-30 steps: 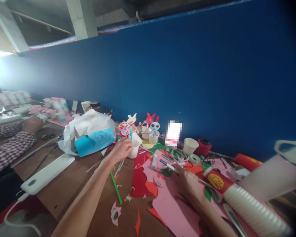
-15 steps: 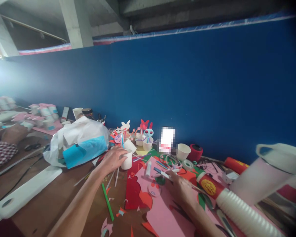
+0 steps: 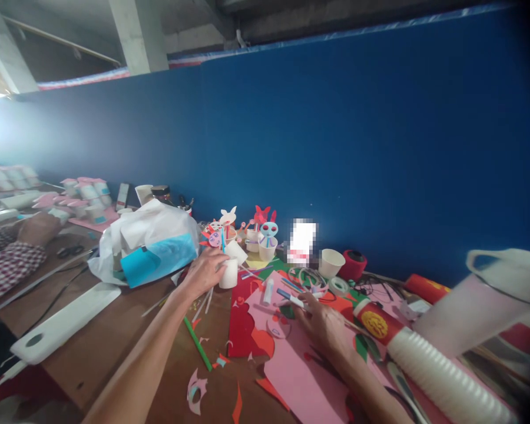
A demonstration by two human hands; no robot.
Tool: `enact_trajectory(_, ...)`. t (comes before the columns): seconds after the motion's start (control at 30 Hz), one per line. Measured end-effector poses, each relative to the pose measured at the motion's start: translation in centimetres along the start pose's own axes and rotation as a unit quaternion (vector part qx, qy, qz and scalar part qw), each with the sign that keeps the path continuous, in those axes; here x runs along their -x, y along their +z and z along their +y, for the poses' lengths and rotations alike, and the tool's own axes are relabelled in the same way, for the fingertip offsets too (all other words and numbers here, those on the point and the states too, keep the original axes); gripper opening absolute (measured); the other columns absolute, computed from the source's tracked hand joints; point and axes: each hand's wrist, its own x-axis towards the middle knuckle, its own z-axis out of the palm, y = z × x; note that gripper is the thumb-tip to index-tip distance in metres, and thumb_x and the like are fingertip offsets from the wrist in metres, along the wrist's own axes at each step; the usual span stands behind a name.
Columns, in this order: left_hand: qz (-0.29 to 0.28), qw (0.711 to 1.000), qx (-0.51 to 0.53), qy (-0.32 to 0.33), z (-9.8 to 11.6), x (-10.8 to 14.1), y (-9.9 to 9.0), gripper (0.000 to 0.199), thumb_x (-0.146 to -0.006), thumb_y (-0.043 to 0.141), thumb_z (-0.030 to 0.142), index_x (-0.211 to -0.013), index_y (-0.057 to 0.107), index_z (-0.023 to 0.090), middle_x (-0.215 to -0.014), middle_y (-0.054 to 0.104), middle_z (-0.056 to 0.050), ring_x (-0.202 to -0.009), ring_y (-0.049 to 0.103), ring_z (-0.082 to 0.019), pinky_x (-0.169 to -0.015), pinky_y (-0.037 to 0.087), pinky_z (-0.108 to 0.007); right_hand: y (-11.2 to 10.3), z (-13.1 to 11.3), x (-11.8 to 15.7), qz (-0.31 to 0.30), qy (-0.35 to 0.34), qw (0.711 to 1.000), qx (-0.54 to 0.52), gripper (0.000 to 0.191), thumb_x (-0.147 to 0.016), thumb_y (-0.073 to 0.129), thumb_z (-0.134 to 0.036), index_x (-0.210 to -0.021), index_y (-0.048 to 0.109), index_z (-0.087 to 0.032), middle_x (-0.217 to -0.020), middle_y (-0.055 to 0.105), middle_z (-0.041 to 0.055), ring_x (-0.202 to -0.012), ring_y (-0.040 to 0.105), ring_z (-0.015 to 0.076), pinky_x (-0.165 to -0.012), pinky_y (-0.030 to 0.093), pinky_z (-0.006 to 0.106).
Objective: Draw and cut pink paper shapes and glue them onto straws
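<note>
Gripping a white paper cup (image 3: 229,277) at its fingertips, the left hand (image 3: 205,272) was curled against the cup's side; the right hand (image 3: 324,321) pinched a marker (image 3: 292,298). Beyond the left hand, another cup (image 3: 267,253) held a blue rabbit-eared figure (image 3: 269,228). An open-mouthed cup (image 3: 330,265) stood beyond the right hand.

Two slender forearms (image 3: 148,347), both bare

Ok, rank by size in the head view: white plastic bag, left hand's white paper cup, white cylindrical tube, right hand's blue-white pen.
White plastic bag
White paper cup
White cylindrical tube and blue-white pen: unsure; the right hand partly hides the pen
</note>
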Motion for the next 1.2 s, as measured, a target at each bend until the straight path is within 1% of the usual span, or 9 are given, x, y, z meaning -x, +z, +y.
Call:
enact_trajectory(0.27, 0.066, 0.994, 0.083, -0.011, 0.3, -0.2, -0.5, 0.022, -0.076, 0.052, 0.022, -0.091, 0.068, 0.017, -0.094, 0.064, -0.01, -0.095, 0.053, -0.026, -0.088, 0.039, -0.039, 0.0, 0.0, 0.0, 0.041, -0.012, 0.999, -0.016, 0.028, -0.085, 0.047, -0.044, -0.093, 0.059, -0.021, -0.059, 0.068, 0.0033, -0.055, 0.065, 0.0207, -0.047, 0.031, 0.023)
enact_trajectory(0.37, 0.102, 0.985, 0.14, -0.025, 1.7, -0.2, -0.3, 0.021, -0.078, 0.051, 0.023, -0.091, 0.066, 0.016, -0.098, 0.062, -0.011, -0.098, 0.051, -0.025, -0.091, 0.036, -0.04, 0.1, 0.0, 0.0, 0.055, -0.017, 0.998, -0.012, 0.028, -0.085, 0.045, -0.045, -0.085, 0.058, -0.02, -0.057, 0.066, 0.0025, -0.052, 0.064, 0.0201, -0.045, 0.03, 0.022)
enact_trajectory(0.43, 0.105, 0.976, 0.188, -0.032, 3.6, 0.2, 0.6, 0.018, -0.08, 0.049, 0.024, -0.085, 0.065, 0.016, -0.093, 0.062, -0.01, -0.095, 0.052, -0.023, -0.089, 0.038, -0.037, 0.4, 0.1, 0.0, 0.067, -0.025, 0.997, -0.015, 0.029, -0.086, 0.043, -0.044, -0.081, 0.056, -0.019, -0.056, 0.064, 0.0022, -0.051, 0.063, 0.0197, -0.044, 0.029, 0.022)
enact_trajectory(0.53, 0.052, 0.961, 0.27, -0.034, 7.4, 1.2, 3.0, 0.02, -0.082, 0.048, 0.026, -0.077, 0.065, 0.017, -0.08, 0.063, -0.006, -0.08, 0.056, -0.018, -0.077, 0.043, -0.029, 0.9, 0.2, 0.1, 0.102, -0.03, 0.994, -0.034, 0.03, -0.088, 0.04, -0.044, -0.087, 0.054, -0.018, -0.055, 0.063, 0.0021, -0.048, 0.062, 0.0186, -0.041, 0.028, 0.022)
enact_trajectory(0.6, 0.008, 0.945, 0.324, -0.044, 9.8, 2.0, 4.8, 0.025, -0.083, 0.048, 0.029, -0.071, 0.065, 0.016, -0.068, 0.062, -0.004, -0.067, 0.056, -0.015, -0.064, 0.044, -0.025, 1.3, 0.3, 0.2, 0.114, -0.031, 0.992, -0.052, 0.03, -0.09, 0.038, -0.042, -0.093, 0.053, -0.016, -0.057, 0.063, 0.0027, -0.046, 0.061, 0.0177, -0.04, 0.029, 0.022)
enact_trajectory(0.7, -0.043, 0.911, 0.403, -0.072, 11.9, 2.5, 6.9, 0.03, -0.086, 0.044, 0.035, -0.077, 0.065, 0.014, -0.062, 0.06, -0.002, -0.058, 0.054, -0.013, -0.054, 0.042, -0.022, 1.6, 0.4, 0.2, 0.116, -0.049, 0.99, -0.062, 0.031, -0.092, 0.035, -0.04, -0.095, 0.051, -0.015, -0.061, 0.065, 0.0044, -0.048, 0.061, 0.0174, -0.041, 0.032, 0.022)
enact_trajectory(0.83, -0.079, 0.864, 0.485, -0.109, 12.2, 2.1, 8.1, 0.029, -0.08, 0.054, 0.041, -0.086, 0.062, 0.013, -0.066, 0.06, -0.001, -0.056, 0.053, -0.011, -0.052, 0.041, -0.021, 2.0, 0.4, 0.2, 0.138, -0.074, 0.987, -0.031, 0.031, -0.092, 0.033, -0.039, -0.094, 0.053, -0.015, -0.062, 0.065, 0.0049, -0.048, 0.06, 0.0173, -0.041, 0.033, 0.023)
enact_trajectory(1.0, -0.115, 0.811, 0.555, -0.143, 12.1, 1.2, 8.5, 0.031, -0.073, 0.061, 0.042, -0.087, 0.06, 0.013, -0.065, 0.058, 0.001, -0.049, 0.05, -0.009, -0.047, 0.04, -0.02, 2.1, 0.5, 0.2, 0.139, -0.102, 0.985, -0.014, 0.033, -0.093, 0.031, -0.037, -0.084, 0.056, -0.017, -0.06, 0.063, 0.0037, -0.051, 0.061, 0.0172, -0.046, 0.034, 0.024)
enact_trajectory(1.2, -0.129, 0.776, 0.591, -0.177, 12.0, 0.1, 8.6, 0.024, -0.073, 0.06, 0.038, -0.08, 0.061, 0.014, -0.057, 0.057, 0.002, -0.042, 0.047, -0.007, -0.043, 0.036, -0.019, 1.6, 0.4, 0.1, 0.111, -0.11, 0.986, -0.053, 0.03, -0.093, 0.034, -0.035, -0.086, 0.058, -0.018, -0.07, 0.064, 0.0033, -0.059, 0.06, 0.0155, -0.052, 0.034, 0.023)
